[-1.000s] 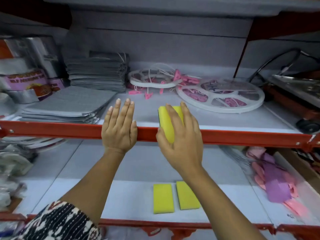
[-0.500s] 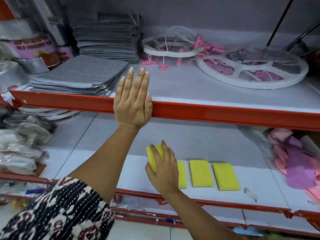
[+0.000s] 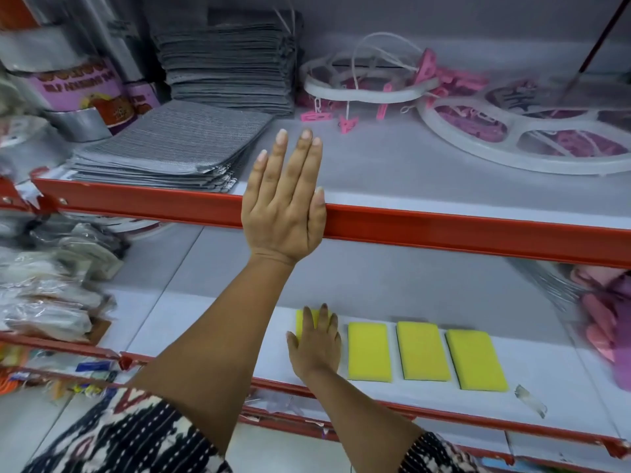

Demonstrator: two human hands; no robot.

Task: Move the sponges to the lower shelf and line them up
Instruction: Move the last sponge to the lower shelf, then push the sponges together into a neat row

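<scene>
Head view looks down on two red-edged metal shelves with pale grey boards. On the lower shelf (image 3: pixel 563 377), near its front edge at about 6 o'clock in the frame, three flat rectangular yellow foam sponges with dark scouring undersides lie side by side in a row with narrow gaps between them: the left loose sponge (image 3: pixel 368 351), the middle loose sponge (image 3: pixel 422 350) and the right loose sponge (image 3: pixel 476 360). At 9 o'clock of that row, just beside the left one, a fourth yellow sponge (image 3: pixel 302 324) lies flat on the board under the right hand (image 3: pixel 316 343), which rests palm-down on it with fingers spread loosely, pressing rather than pinching; only the sponge's far left part shows past the fingers. The left hand (image 3: pixel 285 203) is open and flat, fingers straight and together, laid over the red front rail of the upper shelf (image 3: pixel 461 230) near the frame's centre, holding nothing. On the upper shelf, at 10 o'clock, sit stacks of grey woven cloths (image 3: pixel 170 145); at 1 to 2 o'clock lie white round plastic peg hangers with pink clips (image 3: pixel 526 134). Both forearms end in patterned black-and-white sleeves (image 3: pixel 112 442).
</scene>
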